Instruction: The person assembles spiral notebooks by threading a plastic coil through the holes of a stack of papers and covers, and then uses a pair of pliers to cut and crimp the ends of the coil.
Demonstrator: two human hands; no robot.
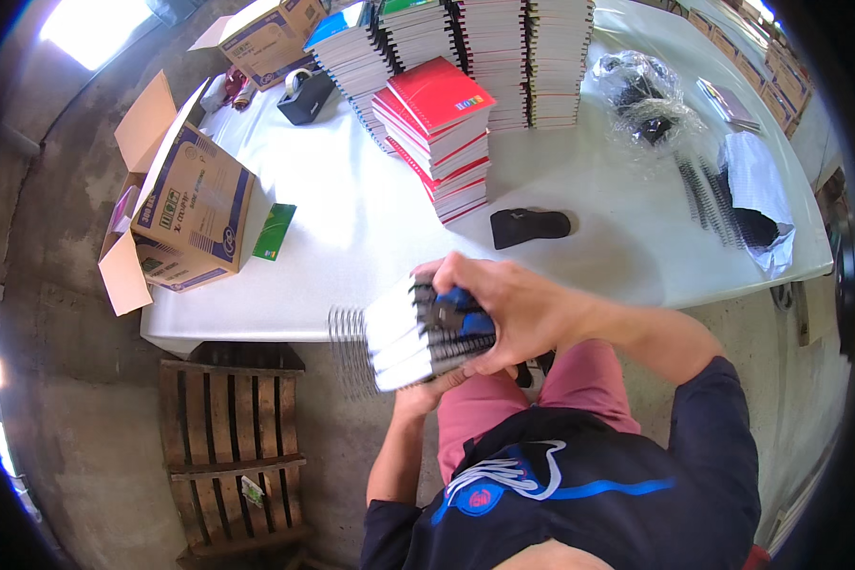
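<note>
In front of my body, near the table's front edge, I hold a small stack of spiral notebooks (394,328) with white page edges. Loose wire coils (349,351) stick out on its left side, and black coils run along its right. My left hand (432,391) is curled under the stack, its fingers partly hidden. Over the right side, my right hand (518,309) is bent around a blue-and-black tool (465,313), which looks like pliers, against the black coils. Blur and fingers hide part of it.
Ahead on the white-covered table (332,204) stand red notebooks (442,100) and taller notebook stacks (551,71). Open cartons (199,204), a tape dispenser (304,95) and a green card (275,231) are left. A black pouch (530,226), plastic wrap (651,104) and black coils (708,199) lie right.
</note>
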